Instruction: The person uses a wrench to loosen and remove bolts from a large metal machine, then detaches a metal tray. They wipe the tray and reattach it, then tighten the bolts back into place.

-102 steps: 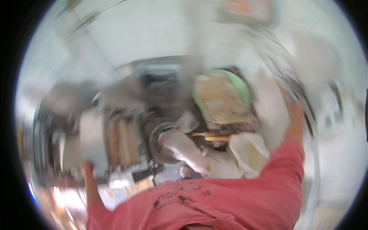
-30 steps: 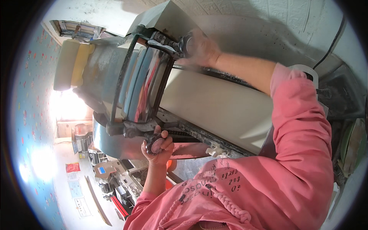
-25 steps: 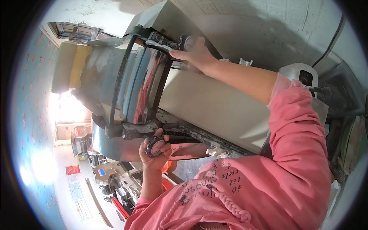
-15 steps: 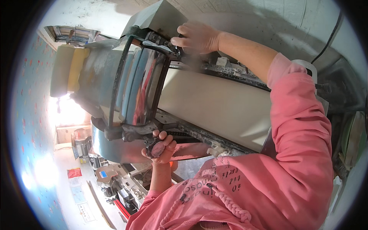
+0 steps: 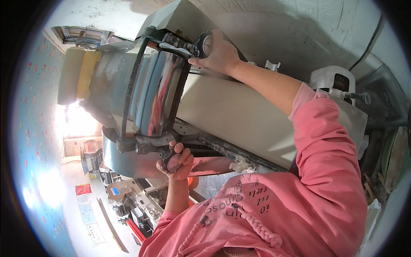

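Observation:
Before me stands a machine with shiny metal rollers (image 5: 167, 92) and a pale conveyor belt (image 5: 239, 115). On the roller frame's near side, my left hand (image 5: 183, 166) is closed round a black round knob (image 5: 173, 162) with a pale dial face. My right arm reaches across the belt to the far side. There my right hand (image 5: 223, 55) is wrapped round a matching black knob (image 5: 204, 44), its palm behind the dial and its thumb below. Some of its fingers are hidden. A dark bar (image 5: 136, 81) runs across the front of the rollers.
Yellow and cream foam-like rolls (image 5: 81, 77) sit at the machine's left end. A grey metal box (image 5: 180, 19) rises behind the rollers. Several tools and parts lie on a bench (image 5: 132, 197) at lower left. A dark cable (image 5: 370, 40) hangs at upper right.
My right hand was blurred, with bent fingers above the far frame; now it is round the far knob, whose dial shows. My left hand stays on the near knob.

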`<action>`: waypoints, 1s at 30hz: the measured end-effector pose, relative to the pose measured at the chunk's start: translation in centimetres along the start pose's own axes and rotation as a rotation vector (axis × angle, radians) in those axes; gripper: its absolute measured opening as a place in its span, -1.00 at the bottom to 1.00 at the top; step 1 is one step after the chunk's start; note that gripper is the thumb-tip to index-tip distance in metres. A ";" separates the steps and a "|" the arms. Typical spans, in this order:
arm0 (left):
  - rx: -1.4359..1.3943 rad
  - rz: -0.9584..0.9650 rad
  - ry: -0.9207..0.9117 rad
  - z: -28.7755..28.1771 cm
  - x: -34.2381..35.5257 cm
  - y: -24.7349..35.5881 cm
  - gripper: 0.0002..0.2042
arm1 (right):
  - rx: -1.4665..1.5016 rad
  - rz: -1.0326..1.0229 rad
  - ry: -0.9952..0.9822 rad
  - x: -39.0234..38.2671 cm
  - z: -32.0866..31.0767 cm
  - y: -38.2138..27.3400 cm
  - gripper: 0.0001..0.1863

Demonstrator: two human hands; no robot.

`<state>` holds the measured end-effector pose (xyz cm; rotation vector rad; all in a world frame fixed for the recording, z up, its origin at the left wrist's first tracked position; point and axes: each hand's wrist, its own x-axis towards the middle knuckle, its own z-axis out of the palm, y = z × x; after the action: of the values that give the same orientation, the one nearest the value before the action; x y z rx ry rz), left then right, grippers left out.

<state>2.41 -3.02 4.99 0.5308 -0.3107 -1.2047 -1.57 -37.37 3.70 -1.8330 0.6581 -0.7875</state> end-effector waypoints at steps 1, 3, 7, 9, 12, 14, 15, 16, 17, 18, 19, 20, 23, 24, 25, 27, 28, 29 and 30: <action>-0.002 0.002 0.000 0.0 0.0 0.0 -0.38 | 0.016 0.015 -0.006 0.0 0.0 -0.1 -0.11; -0.006 0.006 -0.006 0.0 0.0 -0.1 -0.39 | 0.046 0.035 0.002 0.0 0.0 -0.2 -0.11; 0.001 0.014 -0.018 -0.1 0.1 -0.2 -0.39 | 0.096 0.082 0.019 -0.2 0.3 -0.4 -0.13; 0.002 0.017 -0.028 -0.2 0.1 -0.2 -0.39 | 0.114 0.094 0.023 -0.2 0.4 -0.4 -0.10; -0.001 0.010 -0.045 -0.2 0.2 -0.2 -0.38 | 0.142 0.088 0.043 -0.2 0.6 -0.3 -0.03; -0.012 -0.001 -0.052 -0.2 0.3 -0.2 -0.39 | 0.159 0.098 0.050 -0.2 0.7 -0.3 -0.04; -0.001 0.000 -0.046 -0.2 0.3 -0.2 -0.39 | 0.173 0.096 0.070 -0.2 0.8 -0.3 -0.05; 0.002 0.002 -0.044 -0.1 0.3 -0.2 -0.38 | 0.187 0.094 0.089 -0.2 0.9 -0.4 -0.05; 0.004 0.002 -0.041 -0.1 0.3 -0.2 -0.38 | 0.200 0.103 0.095 -0.3 1.0 -0.4 -0.06; 0.005 0.003 -0.044 -0.1 0.3 -0.3 -0.38 | 0.185 0.114 0.102 -0.3 1.0 -0.5 -0.06; 0.007 0.003 -0.046 -0.1 0.3 -0.3 -0.38 | 0.169 0.135 0.094 -0.3 1.1 -0.5 -0.06; 0.004 0.004 -0.044 -0.1 0.3 -0.3 -0.37 | 0.161 0.147 0.093 -0.4 1.1 -0.6 -0.06; 0.025 0.008 -0.015 -0.1 0.4 -0.3 -0.38 | 0.170 0.151 0.095 -0.4 1.2 -0.6 -0.04; 0.025 0.006 -0.021 -0.1 0.4 -0.3 -0.38 | 0.172 0.154 0.095 -0.4 1.2 -0.6 -0.04; 0.024 0.004 -0.026 -0.1 0.4 -0.3 -0.37 | 0.175 0.155 0.096 -0.4 1.2 -0.6 -0.04; 0.023 -0.002 -0.042 -0.2 0.4 -0.3 -0.37 | 0.184 0.161 0.090 -0.4 1.2 -0.6 -0.04; 0.022 -0.006 -0.052 -0.2 0.5 -0.3 -0.36 | 0.191 0.166 0.084 -0.4 1.2 -0.7 -0.04; 0.013 -0.009 -0.065 -0.2 0.5 -0.3 -0.36 | 0.198 0.168 0.078 -0.4 1.2 -0.7 -0.04; 0.021 -0.007 -0.055 -0.2 0.5 -0.3 -0.36 | 0.200 0.175 0.078 -0.4 1.2 -0.7 -0.05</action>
<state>2.46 -3.49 4.61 0.5180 -0.3684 -1.2254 -0.86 -36.15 3.96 -1.5476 0.7510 -0.7822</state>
